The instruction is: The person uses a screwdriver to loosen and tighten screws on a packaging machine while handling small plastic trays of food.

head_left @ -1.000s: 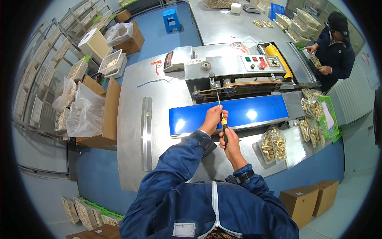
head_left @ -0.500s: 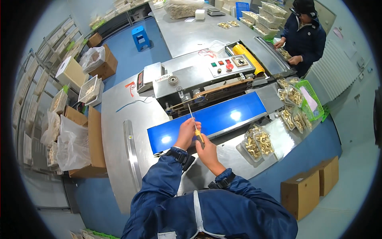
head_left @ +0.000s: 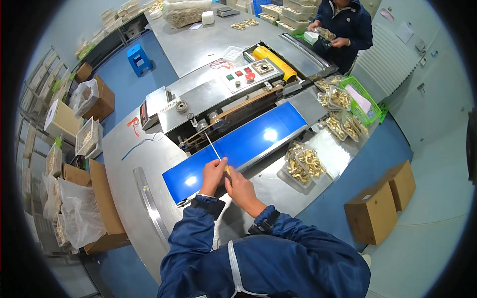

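Just beyond jacket, right hand gripping screwdriver by handle; ahead-left, left hand curled at shank, nearer tip. Long axis slants forward-left over blue belt, tip at pulley; whether touching, can't tell.

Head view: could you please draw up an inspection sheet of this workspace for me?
Surface: steel table under the band sealer and blue conveyor belt.
Job's things: screwdriver, tip at the band sealer's pulleys; contact unclear.
Clutter: metal bar, red string and mushroom packs on the table.
Hands: left hand at the screwdriver's shaft, right hand around its handle.
Cables: thin blue cord curving across the table; its type unclear.
Surroundings: co-worker holding a pack; blue stool; cardboard boxes.
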`<action>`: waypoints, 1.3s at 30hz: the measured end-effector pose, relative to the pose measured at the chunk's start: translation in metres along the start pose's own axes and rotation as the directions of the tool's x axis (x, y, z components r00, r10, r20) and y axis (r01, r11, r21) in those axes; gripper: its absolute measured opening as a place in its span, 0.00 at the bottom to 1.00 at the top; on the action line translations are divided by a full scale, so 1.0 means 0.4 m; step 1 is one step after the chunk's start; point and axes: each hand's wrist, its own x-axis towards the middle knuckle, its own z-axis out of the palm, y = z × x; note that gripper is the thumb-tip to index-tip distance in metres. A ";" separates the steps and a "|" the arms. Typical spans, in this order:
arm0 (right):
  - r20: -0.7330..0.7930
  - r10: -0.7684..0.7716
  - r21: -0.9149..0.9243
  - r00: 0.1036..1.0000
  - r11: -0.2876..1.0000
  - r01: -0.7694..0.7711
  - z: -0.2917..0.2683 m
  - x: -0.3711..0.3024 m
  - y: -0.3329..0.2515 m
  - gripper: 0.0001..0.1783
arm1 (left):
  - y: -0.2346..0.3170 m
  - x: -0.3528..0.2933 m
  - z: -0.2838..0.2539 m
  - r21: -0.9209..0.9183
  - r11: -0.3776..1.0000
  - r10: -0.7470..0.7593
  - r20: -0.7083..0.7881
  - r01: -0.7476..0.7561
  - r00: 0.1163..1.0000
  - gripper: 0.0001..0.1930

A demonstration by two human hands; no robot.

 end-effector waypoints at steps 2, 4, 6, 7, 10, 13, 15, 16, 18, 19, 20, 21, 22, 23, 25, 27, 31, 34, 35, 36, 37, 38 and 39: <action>0.016 -0.026 -0.126 1.000 0.992 0.027 0.003 0.002 -0.003 0.22 | -0.008 -0.007 -0.004 0.076 0.995 0.067 -0.106 -0.059 0.992 0.21; -0.018 -0.101 -0.137 0.995 0.986 0.098 0.011 0.004 -0.007 0.23 | -0.026 0.002 -0.011 0.096 0.994 0.065 -0.133 -0.053 0.989 0.21; -0.042 -0.145 -0.098 0.989 0.985 0.140 0.005 0.008 -0.011 0.23 | -0.018 0.006 -0.021 0.149 0.986 0.091 -0.128 -0.071 0.988 0.20; -0.138 -0.200 0.067 0.970 0.975 0.210 0.000 0.017 -0.008 0.23 | -0.025 0.016 -0.018 0.165 0.974 0.174 -0.114 -0.154 0.978 0.20; 0.290 0.213 0.634 0.933 0.688 -0.354 -0.030 0.013 0.023 0.19 | -0.002 0.017 -0.007 -0.033 0.998 0.049 0.029 -0.048 0.998 0.18; 0.803 0.075 0.595 0.592 -0.158 -0.788 -0.063 0.004 0.057 0.24 | 0.006 0.002 -0.019 -0.234 0.971 -0.019 0.134 0.050 0.991 0.15; 0.786 -0.033 0.594 0.618 -0.240 -0.768 -0.071 0.003 0.050 0.23 | 0.014 -0.008 -0.029 -0.363 0.925 -0.033 0.219 0.113 0.975 0.12; 0.756 0.039 0.650 0.654 -0.165 -0.741 -0.067 0.000 0.041 0.21 | 0.018 -0.012 -0.035 -0.393 0.910 -0.040 0.229 0.130 0.973 0.12; 0.706 0.113 0.688 0.700 0.126 -0.714 -0.051 -0.008 0.047 0.19 | 0.033 -0.020 -0.033 -0.418 0.897 -0.043 0.241 0.144 0.970 0.12; 0.633 0.172 0.653 0.755 0.406 -0.639 -0.044 -0.010 0.051 0.17 | 0.041 -0.022 -0.030 -0.352 0.926 -0.068 0.196 0.135 0.978 0.12; 0.546 0.223 0.610 0.808 0.555 -0.565 -0.040 -0.010 0.036 0.14 | 0.045 -0.023 -0.030 -0.284 0.950 -0.089 0.146 0.128 0.985 0.12; 0.547 0.216 0.612 0.809 0.557 -0.562 -0.029 -0.013 0.036 0.14 | 0.045 -0.024 -0.030 -0.283 0.951 -0.085 0.140 0.122 0.987 0.12; 0.277 0.157 0.490 0.948 0.825 -0.280 -0.013 -0.021 0.044 0.15 | 0.046 -0.028 -0.028 -0.269 0.956 -0.085 0.135 0.119 0.987 0.12; 0.017 -0.008 0.237 1.000 0.971 0.004 0.000 -0.023 0.048 0.16 | 0.043 -0.027 -0.027 -0.255 0.960 -0.084 0.129 0.115 0.988 0.11; -0.012 -0.036 0.212 0.999 0.977 0.038 0.012 -0.021 0.067 0.19 | 0.038 -0.021 -0.027 -0.263 0.960 -0.063 0.133 0.097 0.989 0.10; 0.267 0.207 0.449 0.941 0.837 -0.312 -0.006 -0.012 0.036 0.20 | 0.017 -0.013 -0.030 -0.384 0.913 -0.074 0.171 0.136 0.982 0.10; 0.756 0.119 0.651 0.643 -0.043 -0.758 -0.068 -0.013 0.047 0.21 | 0.017 -0.018 -0.036 -0.473 0.866 -0.070 0.206 0.162 0.976 0.10; 0.688 0.118 0.700 0.716 0.156 -0.697 -0.072 -0.012 0.047 0.18 | 0.045 -0.025 -0.038 -0.460 0.869 -0.085 0.223 0.182 0.971 0.10; 0.690 0.119 0.697 0.714 0.155 -0.700 -0.068 -0.012 0.044 0.18 | 0.044 -0.024 -0.040 -0.434 0.879 -0.110 0.214 0.196 0.971 0.11; 0.641 0.161 0.681 0.750 0.331 -0.653 -0.060 -0.012 0.039 0.17 | 0.040 -0.019 -0.045 -0.337 0.928 -0.086 0.214 0.156 0.973 0.10; 0.585 0.191 0.636 0.788 0.496 -0.591 -0.053 -0.014 0.034 0.17 | 0.037 -0.019 -0.040 -0.337 0.928 -0.090 0.214 0.160 0.973 0.10; 0.520 0.193 0.590 0.832 0.623 -0.513 -0.049 -0.017 0.030 0.17 | 0.037 -0.019 -0.030 -0.308 0.946 -0.058 0.135 0.097 0.989 0.10; 0.522 0.195 0.589 0.830 0.622 -0.516 -0.042 -0.020 0.033 0.17 | 0.037 -0.018 -0.024 -0.274 0.961 -0.022 0.058 0.037 0.998 0.10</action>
